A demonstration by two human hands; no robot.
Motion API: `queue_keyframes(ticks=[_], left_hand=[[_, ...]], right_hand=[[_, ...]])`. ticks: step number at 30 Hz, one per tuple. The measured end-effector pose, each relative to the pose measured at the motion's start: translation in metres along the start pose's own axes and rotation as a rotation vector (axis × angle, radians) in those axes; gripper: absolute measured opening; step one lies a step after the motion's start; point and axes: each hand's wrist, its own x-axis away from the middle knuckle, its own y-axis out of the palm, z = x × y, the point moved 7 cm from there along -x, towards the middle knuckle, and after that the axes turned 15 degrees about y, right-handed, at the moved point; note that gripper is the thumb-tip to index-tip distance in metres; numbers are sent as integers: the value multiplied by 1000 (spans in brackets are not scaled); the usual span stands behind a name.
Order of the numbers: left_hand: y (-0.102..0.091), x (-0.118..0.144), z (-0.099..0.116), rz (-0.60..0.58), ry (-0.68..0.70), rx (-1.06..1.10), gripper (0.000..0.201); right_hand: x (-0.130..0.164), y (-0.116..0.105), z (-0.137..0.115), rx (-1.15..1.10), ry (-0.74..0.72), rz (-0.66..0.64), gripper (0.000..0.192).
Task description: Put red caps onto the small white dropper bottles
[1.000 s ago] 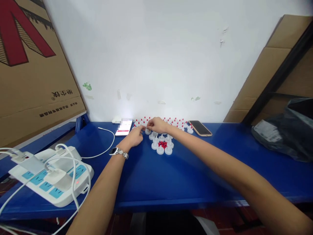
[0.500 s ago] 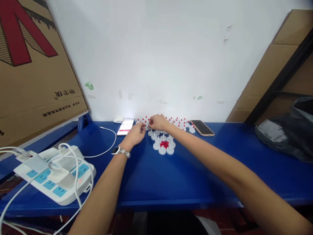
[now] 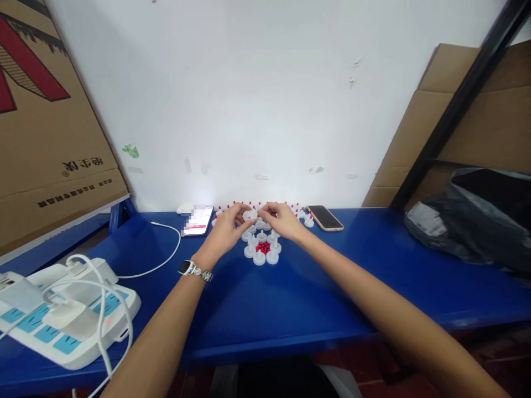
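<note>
My left hand point(image 3: 228, 231) is closed around a white plastic nozzle cap point(image 3: 249, 215), its fingers and thumb at the cap's edges. Close by on the right, my right hand point(image 3: 284, 221) pinches its fingertips together beside that cap; what lies in the pinch is too small to make out. Below the hands, several white nozzle caps point(image 3: 259, 257) stand in a ring on the blue table. Small red tips point(image 3: 264, 248) are heaped inside the ring. Behind the hands are rows of white caps with red tips point(image 3: 308, 220), partly hidden by my fingers.
A lit phone point(image 3: 199, 221) lies left of the hands, a dark-screened phone point(image 3: 325, 218) to the right. A white power strip point(image 3: 74, 354) with plugs and cables sits at left. A dark plastic bag point(image 3: 452, 221) rests at right. The wall point(image 3: 257, 99) rises behind the blue table point(image 3: 307, 301).
My view has shifted so the scene sits further left. My left hand has come up and now holds a white nozzle cap. My right hand has drawn back from the red-tipped rows to beside it.
</note>
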Motion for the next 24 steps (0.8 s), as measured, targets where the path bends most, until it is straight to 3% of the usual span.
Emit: queue_keyframes(ticks=[3, 6, 9, 13, 16, 21, 24], left_hand=[[15, 2, -4, 45, -87, 309, 33], [31, 4, -7, 17, -128, 457, 33], [36, 5, -3, -36, -108, 399, 33], [29, 2, 12, -106, 27, 173, 43], [28, 1, 18, -117, 71, 120, 36], [37, 0, 13, -90, -51, 326, 32], [40, 1, 7, -112, -138, 485, 44]], right_hand=[[10, 0, 17, -98, 43, -46, 36], [16, 9, 21, -169, 47, -154, 43], [17, 12, 22, -235, 43, -139, 43], [15, 14, 29, -325, 58, -136, 45], [16, 14, 29, -342, 57, -125, 47], [26, 4, 11, -251, 7, -14, 50], [31, -4, 2, -226, -30, 20, 51]])
